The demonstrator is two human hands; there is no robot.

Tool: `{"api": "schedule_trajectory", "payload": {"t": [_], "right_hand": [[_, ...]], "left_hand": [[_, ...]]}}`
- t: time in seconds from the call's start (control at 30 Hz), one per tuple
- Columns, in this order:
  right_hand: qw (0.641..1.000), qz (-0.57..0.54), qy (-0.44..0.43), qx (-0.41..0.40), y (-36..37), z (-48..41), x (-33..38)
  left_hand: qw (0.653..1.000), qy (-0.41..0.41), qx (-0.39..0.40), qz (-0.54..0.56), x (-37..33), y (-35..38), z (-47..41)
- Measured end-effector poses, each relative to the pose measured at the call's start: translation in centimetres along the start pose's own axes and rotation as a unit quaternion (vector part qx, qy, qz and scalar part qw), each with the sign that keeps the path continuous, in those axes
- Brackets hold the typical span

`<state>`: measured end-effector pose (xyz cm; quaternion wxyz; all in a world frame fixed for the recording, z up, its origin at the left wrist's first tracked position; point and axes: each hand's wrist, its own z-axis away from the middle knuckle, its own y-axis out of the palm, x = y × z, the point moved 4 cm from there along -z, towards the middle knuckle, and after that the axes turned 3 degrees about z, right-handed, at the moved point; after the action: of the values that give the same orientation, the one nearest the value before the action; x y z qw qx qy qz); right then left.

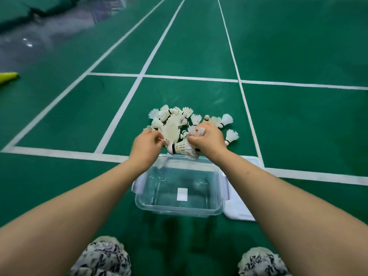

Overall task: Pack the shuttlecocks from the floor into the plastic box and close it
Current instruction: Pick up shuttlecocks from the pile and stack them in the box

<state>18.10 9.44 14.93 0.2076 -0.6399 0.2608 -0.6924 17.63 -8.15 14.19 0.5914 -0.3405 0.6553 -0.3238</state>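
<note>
A clear plastic box (218,208) stands open on the green court floor in front of my knees, with nothing but a white label inside. Its white lid (238,212) lies flat at the box's right side. Just beyond the box, several white feather shuttlecocks (180,116) lie in a heap on the floor. My left hand (146,149) is closed on a shuttlecock (170,131) above the box's far edge. My right hand (208,141) grips two or three more shuttlecocks (184,148), one lying sideways with its black-banded cork pointing left.
White court lines (191,78) cross the green floor around the heap. A yellow object (8,76) lies at the far left edge. My knees in patterned fabric (99,257) are at the bottom of the view.
</note>
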Motion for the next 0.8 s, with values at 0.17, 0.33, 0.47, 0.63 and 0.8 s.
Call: {"api": "schedule_trajectory", "payload": {"t": [0.17, 0.33, 0.47, 0.63, 0.8], "right_hand": [[0.999, 0.028, 0.003, 0.039, 1.4, 2.6, 0.2], [0.999, 0.020, 0.017, 0.025, 1.2, 3.6, 0.1], [1.000, -0.008, 0.012, 0.010, 0.8, 3.7, 0.3], [0.996, -0.068, 0.061, 0.005, 1.8, 3.7, 0.1], [0.983, -0.142, 0.117, 0.006, 4.2, 3.2, -1.3]], "left_hand": [[0.996, 0.060, 0.047, -0.050, -0.5, -0.4, 2.8], [0.987, 0.087, 0.119, -0.060, -0.8, 0.1, 4.6], [0.988, 0.082, 0.105, -0.080, -1.1, 1.0, 5.3], [0.991, 0.070, 0.062, -0.098, -0.4, 1.8, 5.1], [0.988, 0.095, 0.062, -0.102, 0.6, 1.8, 4.5]]}}
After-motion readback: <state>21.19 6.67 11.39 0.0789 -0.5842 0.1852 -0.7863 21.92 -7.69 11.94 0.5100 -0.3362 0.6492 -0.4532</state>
